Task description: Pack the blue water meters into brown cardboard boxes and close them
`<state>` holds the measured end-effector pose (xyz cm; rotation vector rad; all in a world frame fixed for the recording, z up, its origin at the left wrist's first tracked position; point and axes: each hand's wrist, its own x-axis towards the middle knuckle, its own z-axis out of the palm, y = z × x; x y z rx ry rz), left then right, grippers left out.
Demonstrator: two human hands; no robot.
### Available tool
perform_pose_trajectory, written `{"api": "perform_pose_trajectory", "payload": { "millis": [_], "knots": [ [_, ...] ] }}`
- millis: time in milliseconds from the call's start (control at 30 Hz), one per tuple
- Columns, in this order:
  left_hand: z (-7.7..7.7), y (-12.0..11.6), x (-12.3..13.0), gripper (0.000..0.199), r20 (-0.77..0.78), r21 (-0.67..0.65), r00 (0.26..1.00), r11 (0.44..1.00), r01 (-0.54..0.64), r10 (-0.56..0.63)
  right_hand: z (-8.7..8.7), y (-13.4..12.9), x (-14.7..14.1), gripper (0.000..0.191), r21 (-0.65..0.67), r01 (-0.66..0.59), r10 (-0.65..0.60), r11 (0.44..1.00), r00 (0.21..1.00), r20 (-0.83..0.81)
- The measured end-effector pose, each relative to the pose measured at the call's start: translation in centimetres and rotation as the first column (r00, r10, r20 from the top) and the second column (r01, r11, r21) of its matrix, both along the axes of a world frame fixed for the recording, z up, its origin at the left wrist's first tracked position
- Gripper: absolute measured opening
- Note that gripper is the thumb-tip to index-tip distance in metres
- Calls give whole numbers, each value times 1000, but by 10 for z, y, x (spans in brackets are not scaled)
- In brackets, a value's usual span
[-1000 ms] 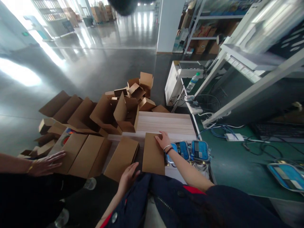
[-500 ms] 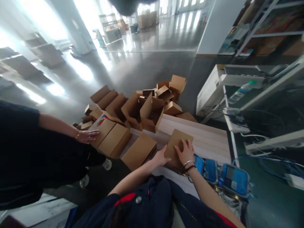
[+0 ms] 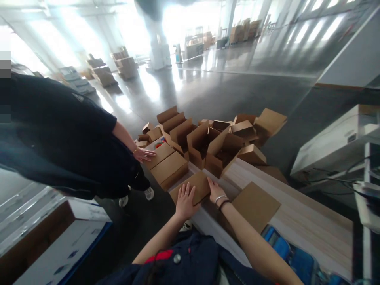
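A closed cardboard box (image 3: 200, 183) lies on the bench in front of me. My left hand (image 3: 185, 200) rests on its near top face, fingers spread and flat. At the box's right end, my right hand (image 3: 216, 190) grips the edge, fingers close together and the thumb hidden. Under and beyond my right forearm lies a second closed cardboard box (image 3: 257, 204), apart from my hands. To the left are two more closed boxes, the nearer one (image 3: 169, 170) untouched. A co-worker's hand (image 3: 144, 154) lies on the farther one.
Several open cardboard boxes (image 3: 222, 152) stand along the bench's far side. Blue packs (image 3: 301, 261) lie at lower right on the wooden benchtop (image 3: 320, 221). A co-worker (image 3: 68, 138) stands at left, above a large white carton (image 3: 68, 249). White equipment (image 3: 326, 138) stands at right.
Both my hands have left the right-hand box and are now on the box to its left. My view has swung left. The co-worker's hand stays on the far box.
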<state>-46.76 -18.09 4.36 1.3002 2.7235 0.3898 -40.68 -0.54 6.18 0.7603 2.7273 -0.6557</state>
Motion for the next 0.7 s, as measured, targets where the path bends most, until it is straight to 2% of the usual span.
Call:
{"api": "perform_pose_trajectory", "payload": {
  "millis": [100,200,333,400,433,467,533,567,600,633,700],
  "knots": [
    [-2,-5,-12,76,-7,19,996,996,-91,91,0,2,-27,84,-22,-86,85,996,996,-24],
    [0,-11,-22,75,6,34,990,989,-143,143,-2,0,-42,88,-41,-135,133,990,990,-40],
    [3,-17,-26,75,65,97,987,983,-153,147,-7,-8,-48,91,-42,-117,115,992,992,-56],
    [5,-22,-22,69,119,190,973,957,-218,198,-10,-9,-47,91,-50,-100,96,994,993,-73],
    [6,-26,-19,66,163,253,949,919,-304,269,-11,-10,-45,91,-58,-91,86,994,993,-85],
    [7,-30,-16,64,240,316,896,843,-435,373,-12,-10,-44,91,-68,-82,75,994,992,-100],
    [9,-41,-10,63,460,354,689,596,-721,560,-14,-10,-40,87,-92,-56,43,994,990,-137],
    [9,-46,-7,62,563,320,570,478,-818,598,-14,-10,-38,82,-105,-36,19,994,987,-157],
    [10,-50,-5,61,640,273,472,395,-877,606,-15,-11,-35,76,-115,-11,-10,993,984,-177],
    [10,-54,-4,58,691,230,405,349,-908,599,-14,-12,-32,69,-121,18,-42,992,980,-197],
    [10,-58,-3,51,747,178,340,322,-930,571,-13,-15,-26,54,-128,70,-99,989,967,-235]
  ]
}}
